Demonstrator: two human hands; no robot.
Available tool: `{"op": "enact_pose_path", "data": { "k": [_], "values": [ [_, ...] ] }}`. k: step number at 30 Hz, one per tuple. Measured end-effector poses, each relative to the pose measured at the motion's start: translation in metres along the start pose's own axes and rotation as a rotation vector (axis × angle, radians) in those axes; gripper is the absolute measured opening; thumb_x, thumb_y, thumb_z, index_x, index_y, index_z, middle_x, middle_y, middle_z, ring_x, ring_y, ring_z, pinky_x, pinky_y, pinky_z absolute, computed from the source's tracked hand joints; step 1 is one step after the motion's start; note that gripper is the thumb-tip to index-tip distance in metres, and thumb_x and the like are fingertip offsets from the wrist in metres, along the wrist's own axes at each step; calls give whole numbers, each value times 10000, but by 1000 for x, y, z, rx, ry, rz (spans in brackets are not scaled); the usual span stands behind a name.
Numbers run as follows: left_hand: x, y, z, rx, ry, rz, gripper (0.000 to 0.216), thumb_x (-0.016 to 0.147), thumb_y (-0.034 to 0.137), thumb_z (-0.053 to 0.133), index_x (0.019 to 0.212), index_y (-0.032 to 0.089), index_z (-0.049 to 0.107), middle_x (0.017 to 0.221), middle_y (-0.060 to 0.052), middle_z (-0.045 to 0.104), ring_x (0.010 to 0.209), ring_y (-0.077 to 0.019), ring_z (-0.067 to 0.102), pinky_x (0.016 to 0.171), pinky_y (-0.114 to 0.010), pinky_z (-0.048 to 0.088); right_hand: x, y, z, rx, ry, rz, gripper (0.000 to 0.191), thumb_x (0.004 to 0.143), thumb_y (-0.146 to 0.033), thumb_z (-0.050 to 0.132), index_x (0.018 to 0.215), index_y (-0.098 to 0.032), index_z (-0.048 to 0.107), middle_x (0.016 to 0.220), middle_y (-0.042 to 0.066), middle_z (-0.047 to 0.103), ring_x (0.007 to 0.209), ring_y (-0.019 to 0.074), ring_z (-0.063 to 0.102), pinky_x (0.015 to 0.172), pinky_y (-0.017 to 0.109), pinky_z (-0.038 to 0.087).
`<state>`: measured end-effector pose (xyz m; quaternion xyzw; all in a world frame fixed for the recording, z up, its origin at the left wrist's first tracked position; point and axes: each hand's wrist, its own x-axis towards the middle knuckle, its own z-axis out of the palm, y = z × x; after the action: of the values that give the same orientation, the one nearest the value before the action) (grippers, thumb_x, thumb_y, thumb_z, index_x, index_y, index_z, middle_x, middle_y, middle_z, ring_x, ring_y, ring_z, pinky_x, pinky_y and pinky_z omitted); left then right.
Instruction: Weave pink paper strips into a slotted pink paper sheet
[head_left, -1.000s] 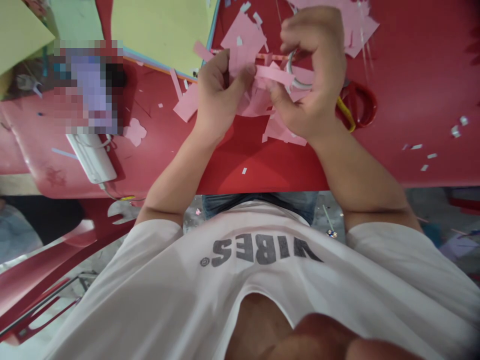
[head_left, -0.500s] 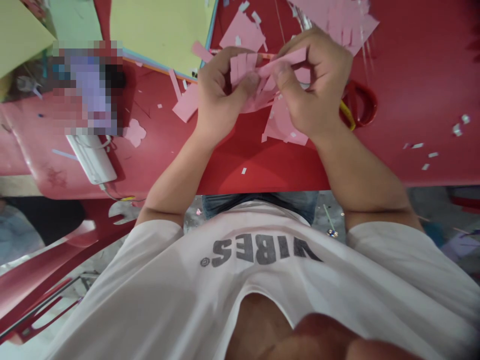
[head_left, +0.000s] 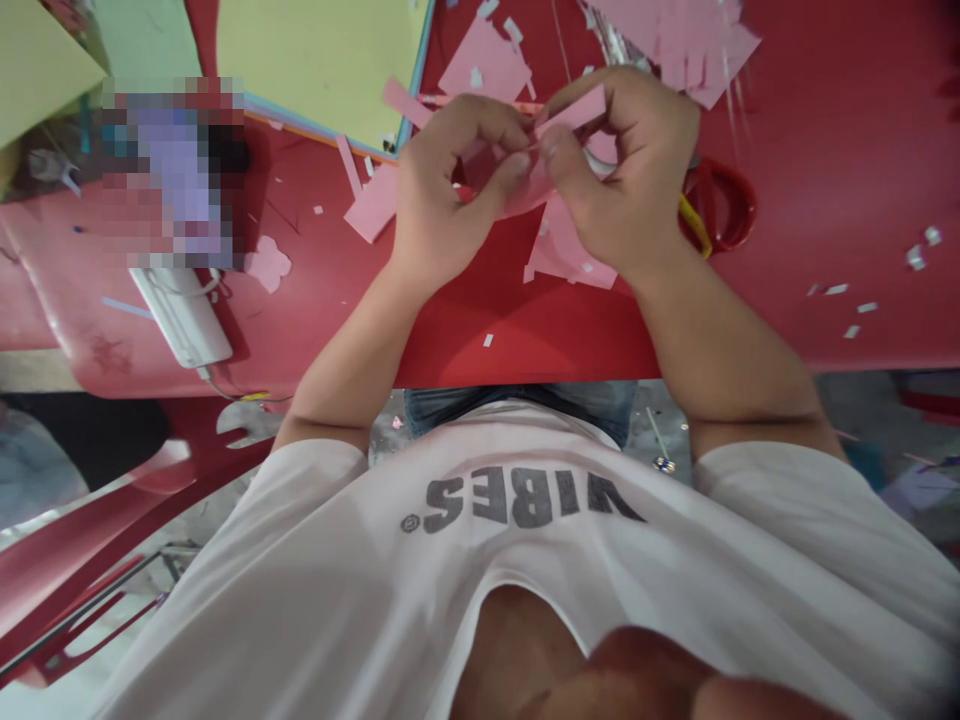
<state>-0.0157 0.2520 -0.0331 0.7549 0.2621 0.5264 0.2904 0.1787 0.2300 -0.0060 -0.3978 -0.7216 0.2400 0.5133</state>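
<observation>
My left hand (head_left: 457, 180) and my right hand (head_left: 622, 170) meet above the red table, their fingertips pinching a gathered piece of pink paper (head_left: 521, 185) between them. A narrow end of this paper (head_left: 576, 112) sticks up past my right fingers. Much of the paper is hidden by my fingers. Loose pink paper pieces (head_left: 571, 255) lie just below my right hand. A thin silver ring (head_left: 604, 163) shows partly behind my right hand. Red-handled scissors (head_left: 716, 210) lie just to its right.
The red table (head_left: 517, 340) is strewn with pink scraps, and a fringed pink sheet (head_left: 675, 45) lies at the far right. Green card sheets (head_left: 322, 60) stack at the back left. A white power adapter (head_left: 180, 315) with its cord sits near the left edge, beside a pixelated object (head_left: 172, 170).
My hands have drawn closer together and the pink paper is gathered tighter between them. My right hand has moved toward me, and the silver ring is now mostly hidden behind it.
</observation>
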Motion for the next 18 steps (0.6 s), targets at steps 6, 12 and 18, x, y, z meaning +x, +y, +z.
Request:
{"op": "enact_pose_path", "data": {
  "k": [6,12,18],
  "values": [
    [1,-2,2,-22,131,-93,59,952,313,679,929,261,695,804,-9,670,713,-149,573,635,-324,393,0,6,5,171,-14,46,191,895,-421,669,948,-242,630,862,14,618,744,165,565,673,346,462],
    [0,-16,1,-101,126,-63,106,937,333,714,908,235,684,799,0,661,698,-132,551,634,-313,398,-1,20,13,358,-89,107,497,724,-321,799,1148,-269,546,1122,-8,565,682,98,518,537,278,387],
    [0,-10,-4,-117,67,-22,85,985,312,640,1028,251,682,960,-13,695,909,-179,643,781,-333,463,0,17,11,337,-70,166,352,731,-210,748,1046,-281,607,915,-41,608,626,112,443,545,302,314]
  ]
}}
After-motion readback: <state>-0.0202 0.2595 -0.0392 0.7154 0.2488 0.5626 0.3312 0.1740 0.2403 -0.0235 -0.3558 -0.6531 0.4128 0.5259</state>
